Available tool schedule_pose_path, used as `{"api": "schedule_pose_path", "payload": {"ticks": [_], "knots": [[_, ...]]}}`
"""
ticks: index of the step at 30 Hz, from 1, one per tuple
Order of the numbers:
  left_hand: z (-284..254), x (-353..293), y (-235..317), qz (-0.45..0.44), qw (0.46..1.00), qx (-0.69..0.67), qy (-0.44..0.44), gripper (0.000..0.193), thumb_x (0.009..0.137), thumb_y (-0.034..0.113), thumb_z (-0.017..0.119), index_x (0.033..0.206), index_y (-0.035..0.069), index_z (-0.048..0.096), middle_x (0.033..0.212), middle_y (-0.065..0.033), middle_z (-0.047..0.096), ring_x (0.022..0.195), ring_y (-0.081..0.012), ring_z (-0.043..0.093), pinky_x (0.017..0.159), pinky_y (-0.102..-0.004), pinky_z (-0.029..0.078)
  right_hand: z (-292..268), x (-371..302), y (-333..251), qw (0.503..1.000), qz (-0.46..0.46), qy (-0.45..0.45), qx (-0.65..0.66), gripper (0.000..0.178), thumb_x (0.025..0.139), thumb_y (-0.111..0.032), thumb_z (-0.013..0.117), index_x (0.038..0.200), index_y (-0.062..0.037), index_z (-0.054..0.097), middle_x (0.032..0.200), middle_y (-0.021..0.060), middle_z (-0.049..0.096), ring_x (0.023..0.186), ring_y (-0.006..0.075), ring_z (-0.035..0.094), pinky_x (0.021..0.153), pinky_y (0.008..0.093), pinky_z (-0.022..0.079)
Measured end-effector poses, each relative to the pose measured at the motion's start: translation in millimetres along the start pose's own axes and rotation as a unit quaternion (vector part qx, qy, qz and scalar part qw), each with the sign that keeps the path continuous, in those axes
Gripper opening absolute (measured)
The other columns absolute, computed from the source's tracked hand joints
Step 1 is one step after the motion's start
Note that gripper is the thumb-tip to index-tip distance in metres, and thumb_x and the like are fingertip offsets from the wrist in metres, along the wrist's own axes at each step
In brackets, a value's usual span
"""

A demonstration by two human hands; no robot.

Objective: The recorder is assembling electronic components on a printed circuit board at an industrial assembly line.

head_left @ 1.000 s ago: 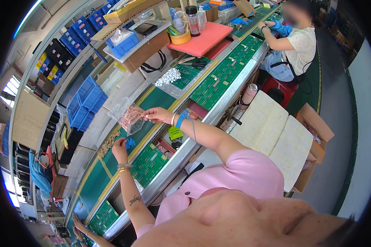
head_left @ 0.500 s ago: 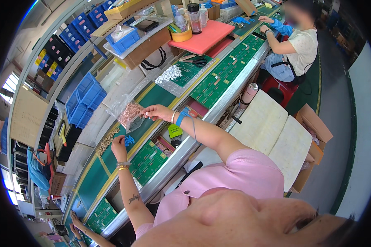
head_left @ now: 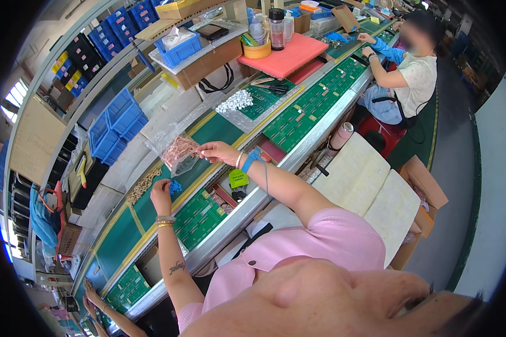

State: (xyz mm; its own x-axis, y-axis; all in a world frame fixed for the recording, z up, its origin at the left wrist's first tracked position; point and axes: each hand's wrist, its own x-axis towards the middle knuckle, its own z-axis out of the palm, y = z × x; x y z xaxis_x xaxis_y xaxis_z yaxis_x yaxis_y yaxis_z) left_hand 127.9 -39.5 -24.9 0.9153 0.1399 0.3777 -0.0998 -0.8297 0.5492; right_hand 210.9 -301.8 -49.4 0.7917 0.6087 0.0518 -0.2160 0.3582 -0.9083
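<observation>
My right hand point(head_left: 219, 152), with a blue strap on its wrist, is at the near edge of a clear plastic bag point(head_left: 181, 165). Thin copper-pink parts point(head_left: 179, 150) fill the bag, and my thumb and fingers are pinched together there. What they hold is too small to make out. My left hand point(head_left: 161, 192) is beside a small pile of blue components point(head_left: 176, 186), its fingers drawn together and their tips partly hidden. Just beyond lies a heap of tan parts point(head_left: 143, 187) on the green belt. A green circuit board point(head_left: 199, 218) lies nearer me, right of my left forearm.
More circuit boards point(head_left: 315, 101) line the rail toward a seated co-worker point(head_left: 402, 73). White parts point(head_left: 236, 101) and scissors point(head_left: 279, 89) lie on a sheet. Blue bins point(head_left: 117, 126) stand across the belt. Another person's hands point(head_left: 93, 297) show at lower left.
The view has shifted slightly. My hands stay at about the same places, the right by the bag and the left by the blue components.
</observation>
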Motion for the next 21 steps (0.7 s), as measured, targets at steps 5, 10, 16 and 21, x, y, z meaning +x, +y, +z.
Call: {"api": "schedule_pose_path", "payload": {"ticks": [5,10,16,21], "knots": [[5.5,0.5,-10.1,0.016,1.000,-0.012,0.014,0.008,0.074,0.006,0.064,0.081,0.005,0.065,0.078,-0.0114,0.063,0.067,-0.0250,0.060,0.061,-0.0336,0.047,1.5,-1.7,-1.4,1.000,0.005,0.011,0.001,0.028,0.086,-0.023,0.057,0.111,-0.0097,0.057,0.094,-0.0040,0.060,0.082,0.0037,0.053,0.066,0.0179,0.042],[1.9,-2.6,-5.1,0.037,0.999,0.002,0.009,0.006,0.073,0.005,0.064,0.080,0.004,0.064,0.077,-0.0109,0.062,0.067,-0.0249,0.060,0.061,-0.0334,0.047,0.4,1.9,1.9,1.000,0.006,0.011,0.004,0.027,0.086,-0.022,0.057,0.111,-0.0106,0.058,0.094,-0.0040,0.062,0.082,0.0033,0.054,0.064,0.0171,0.044],[0.9,-1.9,-0.1,0.037,0.999,0.004,0.019,0.006,0.073,0.005,0.064,0.079,0.004,0.064,0.077,-0.0102,0.062,0.067,-0.0242,0.060,0.061,-0.0336,0.047,-1.8,1.0,1.9,1.000,0.008,0.013,0.010,0.027,0.086,-0.022,0.057,0.111,-0.0114,0.058,0.093,-0.0054,0.062,0.080,0.0020,0.052,0.064,0.0162,0.043],[-1.1,-2.0,-4.8,0.041,0.999,0.016,0.016,0.007,0.072,0.005,0.065,0.080,0.005,0.064,0.077,-0.0101,0.062,0.068,-0.0243,0.061,0.062,-0.0337,0.047,0.0,2.3,3.0,1.000,-0.003,0.009,0.007,0.027,0.086,-0.022,0.057,0.110,-0.0113,0.058,0.094,-0.0057,0.062,0.079,0.0021,0.052,0.063,0.0164,0.043]]}}
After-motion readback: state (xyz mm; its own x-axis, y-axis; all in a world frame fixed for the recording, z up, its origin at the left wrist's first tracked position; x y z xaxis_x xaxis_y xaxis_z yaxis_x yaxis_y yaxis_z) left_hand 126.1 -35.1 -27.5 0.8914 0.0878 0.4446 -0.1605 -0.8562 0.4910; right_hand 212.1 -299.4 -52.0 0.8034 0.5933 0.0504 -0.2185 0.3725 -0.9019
